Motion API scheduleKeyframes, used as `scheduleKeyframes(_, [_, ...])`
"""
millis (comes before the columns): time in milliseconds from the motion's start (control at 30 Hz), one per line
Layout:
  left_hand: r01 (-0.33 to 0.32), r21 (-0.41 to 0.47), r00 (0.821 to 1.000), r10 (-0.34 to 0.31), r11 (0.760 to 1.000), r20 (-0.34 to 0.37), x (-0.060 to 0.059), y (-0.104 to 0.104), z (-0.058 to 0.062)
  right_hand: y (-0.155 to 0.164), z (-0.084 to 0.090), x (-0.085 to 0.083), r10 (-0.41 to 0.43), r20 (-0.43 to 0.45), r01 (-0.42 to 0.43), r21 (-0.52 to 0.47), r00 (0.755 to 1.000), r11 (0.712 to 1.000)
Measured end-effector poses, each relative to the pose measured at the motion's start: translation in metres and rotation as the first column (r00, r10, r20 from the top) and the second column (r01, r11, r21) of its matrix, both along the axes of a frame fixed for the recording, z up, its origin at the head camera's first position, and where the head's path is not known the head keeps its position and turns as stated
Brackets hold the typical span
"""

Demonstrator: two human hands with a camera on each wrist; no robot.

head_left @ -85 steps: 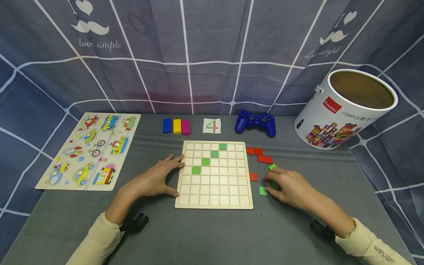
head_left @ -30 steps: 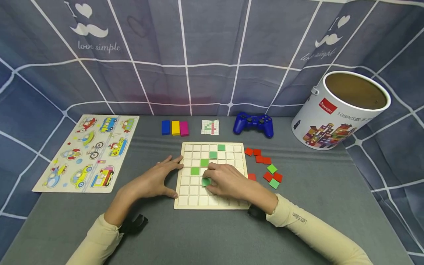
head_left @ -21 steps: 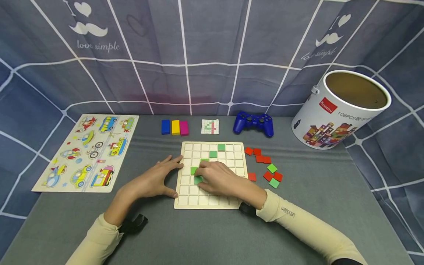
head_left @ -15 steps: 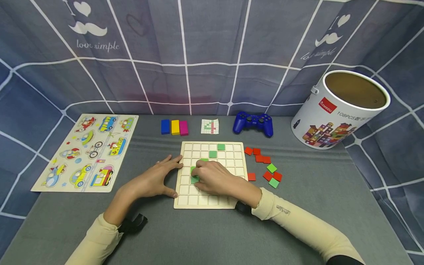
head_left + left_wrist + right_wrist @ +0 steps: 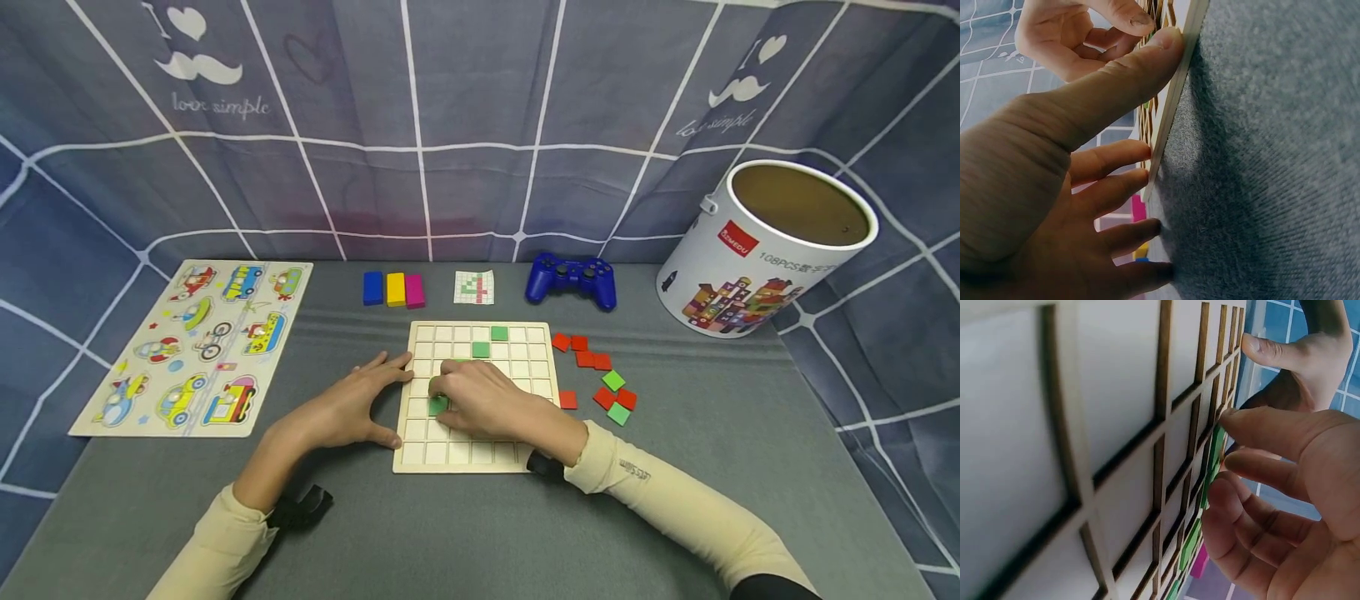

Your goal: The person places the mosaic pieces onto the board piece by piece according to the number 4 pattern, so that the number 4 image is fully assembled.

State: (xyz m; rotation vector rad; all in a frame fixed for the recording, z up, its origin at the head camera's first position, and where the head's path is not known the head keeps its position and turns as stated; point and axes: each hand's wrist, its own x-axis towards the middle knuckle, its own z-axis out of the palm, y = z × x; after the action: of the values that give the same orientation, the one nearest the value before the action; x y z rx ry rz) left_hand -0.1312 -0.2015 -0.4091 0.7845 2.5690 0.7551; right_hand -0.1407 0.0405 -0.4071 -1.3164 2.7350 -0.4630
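A wooden grid board lies on the grey cloth, with green tiles set in a diagonal of its cells; my right hand partly covers that row. Spread along the board's left edge, my left hand touches it with thumb and fingertips, as the left wrist view also shows. My right hand reaches over the left half of the board, thumb and fingers pinching a green tile at a cell near the left side. The right wrist view shows the fingertips close at green tiles.
Loose red tiles and green tiles lie right of the board. Behind it are a pattern card, a blue block beside yellow and magenta ones, and a blue game controller. A bucket stands right, a picture board left.
My right hand has come from the loose tiles at the right onto the board with a green tile, then slid left to a cell near the left side. My left hand has stayed put.
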Motion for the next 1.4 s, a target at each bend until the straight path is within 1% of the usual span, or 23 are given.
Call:
scheduleKeyframes(233, [-0.007,-0.009,1.000,0.007,1.000,0.002,0.000,0.001,-0.002,0.019,0.004,0.000,-0.018,0.013,0.018,-0.024,1.000,1.000])
scheduleKeyframes(400, [-0.019,-0.017,1.000,0.019,1.000,0.008,0.000,0.000,-0.001,0.041,0.004,0.005,-0.066,0.018,0.067,-0.048,0.998,0.997])
scheduleKeyframes(600, [-0.017,-0.008,1.000,0.017,1.000,0.009,0.000,0.000,-0.002,0.068,0.001,0.010,-0.119,0.017,0.120,-0.074,0.993,0.990])
scheduleKeyframes(833, [-0.014,-0.001,1.000,0.014,1.000,0.004,0.001,0.000,-0.001,0.096,0.000,0.015,-0.167,0.032,0.169,-0.055,0.985,0.984])
scheduleKeyframes(933, [-0.018,-0.007,1.000,0.018,1.000,0.008,0.001,0.000,-0.001,0.107,-0.001,0.017,-0.172,0.032,0.173,-0.052,0.985,0.984])
scheduleKeyframes(1100, [-0.022,-0.008,1.000,0.022,1.000,0.011,0.002,0.001,-0.001,0.124,-0.001,0.019,-0.178,0.020,0.179,-0.074,0.984,0.981])
scheduleKeyframes(1233, [-0.023,-0.006,1.000,0.023,1.000,0.010,0.002,0.002,-0.001,0.138,-0.002,0.020,-0.209,0.017,0.209,-0.081,0.978,0.974])
scheduleKeyframes(1400, [-0.021,-0.008,1.000,0.021,1.000,0.005,0.001,0.002,0.000,0.158,-0.003,0.018,-0.272,0.000,0.271,-0.074,0.962,0.960])
